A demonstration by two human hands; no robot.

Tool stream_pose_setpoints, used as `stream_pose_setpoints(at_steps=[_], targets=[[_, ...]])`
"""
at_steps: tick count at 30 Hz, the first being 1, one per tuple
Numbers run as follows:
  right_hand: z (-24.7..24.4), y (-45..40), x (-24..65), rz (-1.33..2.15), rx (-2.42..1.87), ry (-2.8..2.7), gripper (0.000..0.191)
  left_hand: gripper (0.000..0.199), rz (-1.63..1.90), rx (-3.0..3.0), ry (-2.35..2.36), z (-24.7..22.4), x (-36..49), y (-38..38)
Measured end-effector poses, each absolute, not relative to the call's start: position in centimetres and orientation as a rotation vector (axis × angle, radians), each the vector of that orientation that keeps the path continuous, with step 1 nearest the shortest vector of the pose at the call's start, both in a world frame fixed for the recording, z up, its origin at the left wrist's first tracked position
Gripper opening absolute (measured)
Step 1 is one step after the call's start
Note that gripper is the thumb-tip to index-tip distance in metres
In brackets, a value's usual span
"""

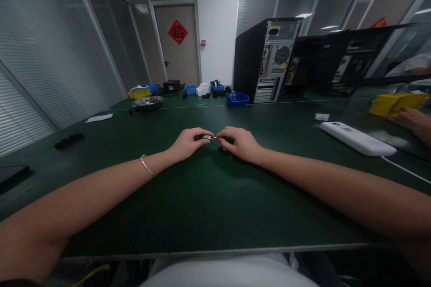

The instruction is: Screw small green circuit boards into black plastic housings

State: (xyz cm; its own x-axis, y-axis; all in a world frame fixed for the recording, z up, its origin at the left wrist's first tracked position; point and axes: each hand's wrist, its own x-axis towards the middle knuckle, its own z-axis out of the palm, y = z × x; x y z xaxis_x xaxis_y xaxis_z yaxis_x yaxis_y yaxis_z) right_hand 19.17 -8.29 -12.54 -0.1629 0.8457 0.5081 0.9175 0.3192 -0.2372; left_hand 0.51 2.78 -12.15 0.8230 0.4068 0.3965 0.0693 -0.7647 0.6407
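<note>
My left hand (189,144) pinches a small dark piece with a pale green face (206,137), possibly a little circuit board; its kind is too small to make out. Opposite it, my right hand (240,143) is closed around a slim dark-handled tool with a metal tip (214,137). That tip meets or nearly meets the small piece between my fingertips. Both hands are just above the middle of the dark green table (215,202), with a bracelet on my left wrist. The fingers cover most of both items.
At the back stand a computer tower (266,60), a blue bin (237,98) and a metal bowl (148,102). A white power strip (357,138) lies right, near a yellow bin (397,104) touched by another person's hand (415,122). A dark object (69,140) lies left.
</note>
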Motion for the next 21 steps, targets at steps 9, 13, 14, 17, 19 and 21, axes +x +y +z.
stream_pose_setpoints(at_steps=[9,13,14,17,19,21], targets=[[-12.53,-8.22,19.29,-0.214,-1.565,-2.069,0.021,0.027,0.672,2.340,0.383,-12.25,0.68,2.72],[-12.76,-8.06,19.57,-0.096,-1.480,-2.027,0.021,0.033,0.574,2.075,0.367,-12.63,0.92,3.26],[-12.80,-8.03,19.62,-0.073,-1.465,-2.022,0.021,0.034,0.568,2.035,0.367,-12.71,0.96,3.33],[-12.89,-7.95,19.69,-0.055,-1.446,-2.016,0.020,0.034,0.557,1.985,0.377,-12.86,0.99,3.39],[-12.93,-7.93,19.67,-0.070,-1.451,-2.020,0.020,0.033,0.554,1.987,0.383,-12.84,0.97,3.31],[-12.92,-7.96,19.60,-0.092,-1.466,-2.029,0.020,0.033,0.561,2.011,0.381,-12.75,0.94,3.18]])
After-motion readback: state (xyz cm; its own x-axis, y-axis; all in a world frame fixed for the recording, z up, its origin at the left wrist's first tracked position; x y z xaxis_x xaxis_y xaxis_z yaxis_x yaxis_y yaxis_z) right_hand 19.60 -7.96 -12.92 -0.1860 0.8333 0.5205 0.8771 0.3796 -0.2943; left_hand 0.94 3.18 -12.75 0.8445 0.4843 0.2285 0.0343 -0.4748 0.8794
